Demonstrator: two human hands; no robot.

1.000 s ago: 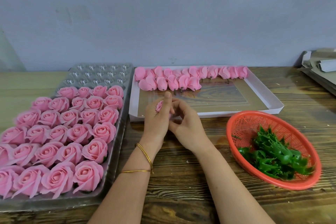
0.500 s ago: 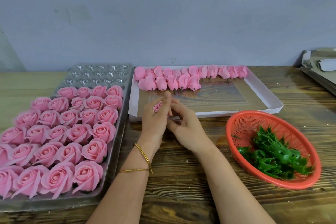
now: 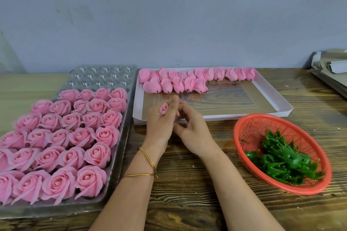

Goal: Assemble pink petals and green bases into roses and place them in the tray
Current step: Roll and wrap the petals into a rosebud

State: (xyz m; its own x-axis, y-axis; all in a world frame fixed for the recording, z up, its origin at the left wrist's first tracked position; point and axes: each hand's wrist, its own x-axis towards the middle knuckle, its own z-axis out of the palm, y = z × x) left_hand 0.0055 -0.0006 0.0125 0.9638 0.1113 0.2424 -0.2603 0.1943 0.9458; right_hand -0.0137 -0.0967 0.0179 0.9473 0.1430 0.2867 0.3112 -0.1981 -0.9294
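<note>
My left hand (image 3: 161, 124) grips a small pink rose bud (image 3: 163, 108), its curled fingers wrapped around the petals so only the top shows. Right beside it, my right hand (image 3: 193, 129) has its fingers curled in against the bud's hidden underside. Both hands hover at the front edge of the white tray (image 3: 281, 107), whose far end holds two rows of pink roses (image 3: 176, 82) lying on their sides. A clear plastic tray (image 3: 120, 157) on the left is filled with several open pink roses (image 3: 75, 135). Green bases (image 3: 283, 159) lie heaped in a red basket (image 3: 249, 125) at right.
Everything rests on a wooden table (image 3: 187, 184) against a grey wall. Empty cups show at the far end of the clear tray (image 3: 103, 75). Folded cardboard (image 3: 332, 69) sits at the far right edge. Two gold bangles (image 3: 148, 165) circle my left wrist.
Both hands have shifted slightly left and toward the tray, and the bud has turned so more of its spiral top shows above my left fingers.
</note>
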